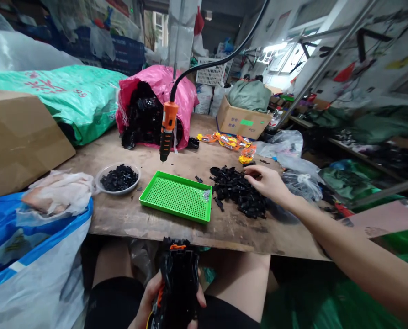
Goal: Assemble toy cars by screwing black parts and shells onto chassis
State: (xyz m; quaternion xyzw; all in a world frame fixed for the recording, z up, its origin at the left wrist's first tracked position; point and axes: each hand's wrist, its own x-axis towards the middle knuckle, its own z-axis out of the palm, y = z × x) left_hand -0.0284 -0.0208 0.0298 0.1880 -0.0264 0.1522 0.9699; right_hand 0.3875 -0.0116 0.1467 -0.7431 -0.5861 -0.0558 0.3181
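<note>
My left hand (151,292) is wrapped around a glossy black plastic toy body (181,283) with orange and yellow parts along its side. It is held low over my lap, in front of the table edge, and its lower end runs out of the picture. Over the right part of the table, my right hand (263,180) is at the upper right edge of a pile of small black plastic parts (240,192). Its thumb and fingers are curled towards each other; what is between the fingertips is too small to tell.
A green perforated tray (172,194) holds small screws (206,195) in one corner. An orange electric screwdriver (168,125) hangs above it. Nearby are a bowl (99,183) of black pieces, a pink sack (157,75) of black parts, orange-yellow pieces (229,140) and a cardboard box (241,121).
</note>
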